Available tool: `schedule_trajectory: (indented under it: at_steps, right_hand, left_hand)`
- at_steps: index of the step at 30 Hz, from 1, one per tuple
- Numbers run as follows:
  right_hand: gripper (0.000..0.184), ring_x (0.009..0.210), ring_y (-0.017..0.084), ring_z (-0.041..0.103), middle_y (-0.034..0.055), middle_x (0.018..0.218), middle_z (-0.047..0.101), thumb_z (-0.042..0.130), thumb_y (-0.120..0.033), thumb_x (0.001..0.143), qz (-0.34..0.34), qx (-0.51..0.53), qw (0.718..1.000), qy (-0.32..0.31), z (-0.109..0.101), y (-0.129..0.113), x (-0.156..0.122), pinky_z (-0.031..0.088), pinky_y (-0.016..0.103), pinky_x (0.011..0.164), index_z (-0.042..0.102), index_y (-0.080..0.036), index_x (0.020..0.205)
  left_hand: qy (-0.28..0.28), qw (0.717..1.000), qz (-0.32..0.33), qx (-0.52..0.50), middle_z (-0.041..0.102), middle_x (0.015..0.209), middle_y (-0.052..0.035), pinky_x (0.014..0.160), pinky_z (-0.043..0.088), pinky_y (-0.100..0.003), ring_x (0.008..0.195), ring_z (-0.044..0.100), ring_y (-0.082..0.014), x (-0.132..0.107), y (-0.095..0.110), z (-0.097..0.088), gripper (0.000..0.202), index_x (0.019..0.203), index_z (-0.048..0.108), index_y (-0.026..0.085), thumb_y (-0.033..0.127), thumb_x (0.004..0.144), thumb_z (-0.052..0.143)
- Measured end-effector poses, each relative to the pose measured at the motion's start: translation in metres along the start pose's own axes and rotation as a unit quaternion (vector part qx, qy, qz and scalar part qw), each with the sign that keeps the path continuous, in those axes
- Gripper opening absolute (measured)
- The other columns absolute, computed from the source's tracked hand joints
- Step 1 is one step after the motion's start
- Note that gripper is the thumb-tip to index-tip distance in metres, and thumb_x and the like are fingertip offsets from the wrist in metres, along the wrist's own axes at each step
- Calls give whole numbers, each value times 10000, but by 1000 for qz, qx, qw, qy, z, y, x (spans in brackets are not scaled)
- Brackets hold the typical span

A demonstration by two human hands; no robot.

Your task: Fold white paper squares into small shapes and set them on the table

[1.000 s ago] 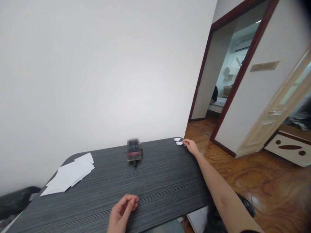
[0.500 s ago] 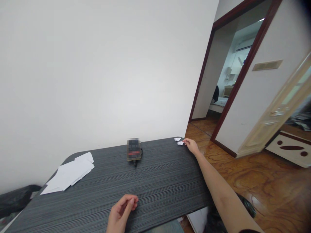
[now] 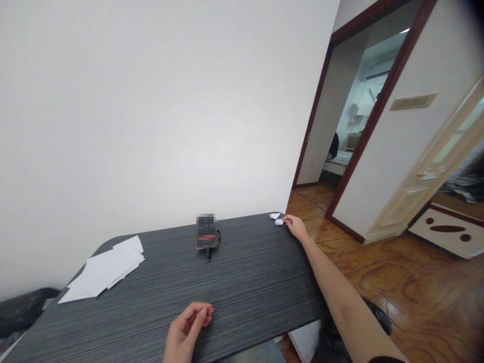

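My right hand (image 3: 297, 227) reaches the far corner of the dark grey wood-grain table (image 3: 257, 287), its fingertips at a small folded white paper piece (image 3: 279, 222). A second paper piece (image 3: 275, 216) lies just beyond it. Whether those fingers grip the paper is too small to tell. My left hand (image 3: 187, 327) rests at the near edge, fingers curled together, holding nothing visible. A stack of loose white paper sheets (image 3: 104, 269) lies to the left. Mid-table stands a small dark rectangular object (image 3: 206, 233), pixelated, with a black cord beneath it.
A white wall (image 3: 151, 126) runs along the table's far side. To the right, the table edge drops to a patterned wooden floor (image 3: 416, 287). A doorway (image 3: 340, 116) and a cream door (image 3: 427, 171) stand beyond. A black bag (image 3: 26, 307) sits at lower left.
The whole scene sits slightly further left in the view. Neither hand shows a change of hold, and the paper pieces stay at the table corner.
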State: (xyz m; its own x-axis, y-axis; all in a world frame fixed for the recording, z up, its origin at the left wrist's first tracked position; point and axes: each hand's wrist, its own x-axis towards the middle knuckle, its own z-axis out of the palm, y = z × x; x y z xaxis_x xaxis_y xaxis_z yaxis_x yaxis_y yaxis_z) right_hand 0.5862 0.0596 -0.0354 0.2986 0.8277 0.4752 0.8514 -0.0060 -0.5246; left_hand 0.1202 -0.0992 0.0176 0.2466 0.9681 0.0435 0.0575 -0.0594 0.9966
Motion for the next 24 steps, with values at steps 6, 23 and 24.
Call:
schedule_trajectory:
  at_steps: [6,23,24]
  right_hand:
    - [198,685,169,579,12,749,652,458,-162,723,-2,-15,1000,0,0,-1,0,413,250,631,638,-227,773]
    - [186,689,160,560,15,771,639,470,-140,709,-10,-38,999,7,-1,-5,-3,408,247,660,628,-214,774]
    - [186,691,160,559,15,774,638,469,-140,709,-11,-39,999,8,-1,-5,-3,407,247,660,627,-214,774]
  left_hand:
    - [5,1000,2,-7,631,703,-55,620,457,-229,650,557,-164,-1,2,1,252,735,649,143,384,700,582]
    - [19,1000,-2,-14,640,684,-64,607,462,-242,629,560,-173,-3,6,2,281,715,662,132,403,668,605]
    - [19,1000,-1,-14,640,685,-65,605,460,-241,626,559,-172,-3,6,2,279,716,663,132,401,668,606]
